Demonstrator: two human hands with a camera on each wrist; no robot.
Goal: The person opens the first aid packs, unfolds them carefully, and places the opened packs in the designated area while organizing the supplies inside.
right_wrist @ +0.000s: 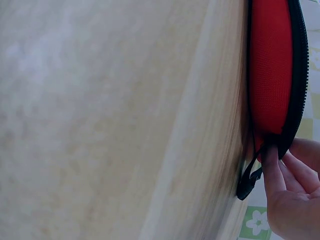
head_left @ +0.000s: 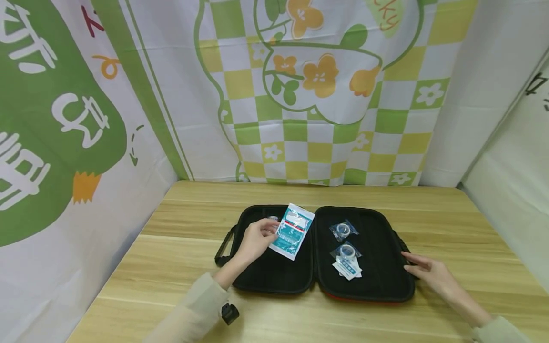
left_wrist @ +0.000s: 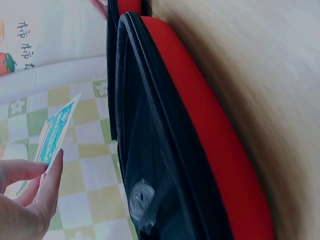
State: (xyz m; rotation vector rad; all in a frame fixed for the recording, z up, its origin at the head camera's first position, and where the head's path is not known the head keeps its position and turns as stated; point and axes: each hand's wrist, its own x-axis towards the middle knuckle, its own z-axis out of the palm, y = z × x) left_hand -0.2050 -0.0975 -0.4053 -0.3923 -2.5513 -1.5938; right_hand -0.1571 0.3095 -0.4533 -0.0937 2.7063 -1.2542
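Observation:
My left hand pinches a flat teal-and-white sealed packet by its left edge, above the left half of an opened black-lined zip case. The left wrist view shows the packet nearly edge-on between thumb and fingers, apart from the case. At the case's right rim, my right hand grips the edge; the right wrist view has the thumb and fingers on either side of the zipped rim, beside the red shell. Part of the left half is hidden behind the left hand and packet.
In the case's right half lie two bagged white tape rolls, one upper and one lower, with small white-and-blue packets. A small round item shows behind the left hand. A carry handle sticks out left on the wooden table.

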